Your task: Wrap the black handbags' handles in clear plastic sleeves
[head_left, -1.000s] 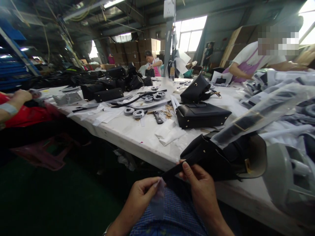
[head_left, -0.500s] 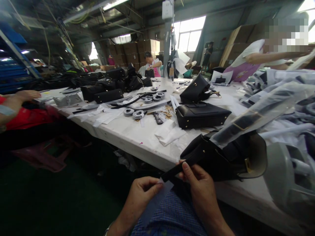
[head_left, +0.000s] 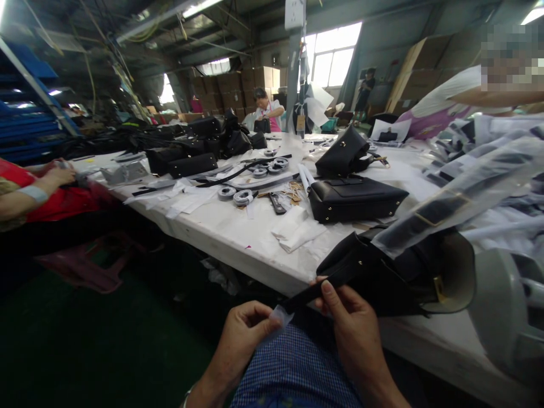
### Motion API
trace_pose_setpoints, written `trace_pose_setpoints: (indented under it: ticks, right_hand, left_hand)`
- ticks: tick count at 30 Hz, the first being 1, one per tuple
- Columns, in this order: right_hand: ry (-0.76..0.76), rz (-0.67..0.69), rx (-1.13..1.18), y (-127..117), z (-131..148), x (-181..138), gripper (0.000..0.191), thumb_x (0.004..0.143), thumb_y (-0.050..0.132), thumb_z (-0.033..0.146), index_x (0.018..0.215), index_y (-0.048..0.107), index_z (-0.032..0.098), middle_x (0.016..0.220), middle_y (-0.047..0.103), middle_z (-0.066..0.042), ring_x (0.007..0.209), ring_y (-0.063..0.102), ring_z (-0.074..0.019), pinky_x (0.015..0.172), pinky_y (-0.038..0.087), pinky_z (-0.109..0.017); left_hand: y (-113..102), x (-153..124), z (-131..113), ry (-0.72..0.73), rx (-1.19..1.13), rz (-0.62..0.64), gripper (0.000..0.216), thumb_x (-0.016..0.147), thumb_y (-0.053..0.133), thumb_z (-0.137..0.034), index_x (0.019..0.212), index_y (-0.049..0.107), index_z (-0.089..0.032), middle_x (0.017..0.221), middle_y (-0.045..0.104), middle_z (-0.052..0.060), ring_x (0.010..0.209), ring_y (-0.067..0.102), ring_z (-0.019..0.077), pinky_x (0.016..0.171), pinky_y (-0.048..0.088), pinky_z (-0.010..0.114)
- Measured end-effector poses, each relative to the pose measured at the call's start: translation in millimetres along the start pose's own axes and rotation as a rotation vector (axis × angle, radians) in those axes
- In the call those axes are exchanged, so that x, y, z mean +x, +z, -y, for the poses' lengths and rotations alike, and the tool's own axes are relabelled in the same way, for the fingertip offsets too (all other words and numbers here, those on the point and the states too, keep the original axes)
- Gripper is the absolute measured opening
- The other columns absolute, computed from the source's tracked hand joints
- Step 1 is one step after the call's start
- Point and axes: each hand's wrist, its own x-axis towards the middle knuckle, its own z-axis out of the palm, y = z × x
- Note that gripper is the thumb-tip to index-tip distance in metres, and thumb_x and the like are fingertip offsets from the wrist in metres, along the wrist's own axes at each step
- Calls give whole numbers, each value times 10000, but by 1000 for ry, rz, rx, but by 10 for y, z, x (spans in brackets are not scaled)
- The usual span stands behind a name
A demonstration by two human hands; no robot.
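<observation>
Between thumb and fingers, my left hand (head_left: pixel 246 334) pinches a translucent white wrapping sheet (head_left: pixel 281 315) at the end of a black strap (head_left: pixel 301 297). My right hand (head_left: pixel 355 323) grips that strap farther up, thumb on top. The strap runs toward a black handbag (head_left: pixel 357 266) lying at the table edge, its pale lining showing at the right; my fingers hide part of where they meet. Across this bag rests a clear plastic-wrapped strap (head_left: pixel 429 212) with a gold-coloured buckle outline.
Another black handbag (head_left: pixel 357 198) lies farther back on the white table (head_left: pixel 229 238), near tape rolls (head_left: pixel 243 197), a black cutter (head_left: pixel 277 203) and white paper (head_left: pixel 297 229). A grey machine (head_left: pixel 501 306) stands right. Co-workers sit left, back and right.
The wrapping sheet, which hung long below my left hand, is now bunched around the strap's end. My view has shifted slightly left. The left co-worker's hands have come together.
</observation>
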Motion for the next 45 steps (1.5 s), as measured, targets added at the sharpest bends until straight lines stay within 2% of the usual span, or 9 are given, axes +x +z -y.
trace_pose_setpoints:
  ticks: [6,12,16,20,25,31,35,39,45]
  right_hand:
    - [6,-16,-1,10,-5,-8,345,789,723,467,1001,751,195,811,731,-41,622,585,-133,597,471,-239]
    - [26,60,-50,-31,30,8,386,784,712,499,975,755,167,734,713,-46,623,585,-152,606,465,-249]
    - [30,118,-140,-73,89,28,428,789,688,532,967,749,148,616,657,-19,587,550,-148,564,434,-236]
    - [6,143,-202,-135,95,29,469,853,582,574,970,728,145,605,641,-13,570,555,-148,571,448,-235]
    - [-59,61,-339,-238,43,-44,490,893,500,588,853,721,152,606,664,-31,542,602,-158,562,467,-238]
    - [-76,-44,-335,-213,115,-67,486,843,575,586,1000,740,156,543,660,-13,482,608,-163,525,486,-233]
    - [-90,-107,-305,-155,163,-11,495,827,596,585,1010,740,148,515,655,-14,472,607,-170,505,489,-234]
    - [-94,-133,-328,-116,188,40,461,824,604,575,936,747,151,515,662,-21,476,614,-175,495,482,-232]
    - [-72,-195,-358,-30,296,61,421,797,633,565,761,727,156,491,626,-12,450,576,-147,462,452,-212]
  left_hand:
    - [33,3,-11,-21,-33,25,302,583,893,-350,696,736,-119,645,712,41,579,596,132,573,445,213]
    - [77,-7,-80,-29,-35,36,334,604,876,-388,760,771,-112,679,731,62,583,595,132,564,431,205]
    - [182,34,-147,-32,-48,95,362,653,849,-399,864,779,-113,776,754,90,646,622,150,603,445,218]
    - [352,148,-229,11,6,133,347,719,802,-412,894,773,-113,813,758,99,688,638,162,637,459,226]
    - [574,377,-378,97,85,241,315,769,755,-414,868,766,-116,790,744,86,684,631,167,614,453,226]
    - [865,606,-599,283,46,327,235,793,739,-368,853,767,-142,991,705,83,920,624,204,772,475,245]
    - [1004,660,-692,239,-31,361,263,772,756,-379,838,750,-124,838,688,59,751,606,155,657,457,222]
    - [993,688,-683,153,-67,402,325,780,742,-417,890,735,-111,747,679,45,624,573,128,581,432,218]
    - [829,740,-606,234,40,321,338,854,645,-461,879,730,-135,823,695,40,752,589,152,648,442,211]
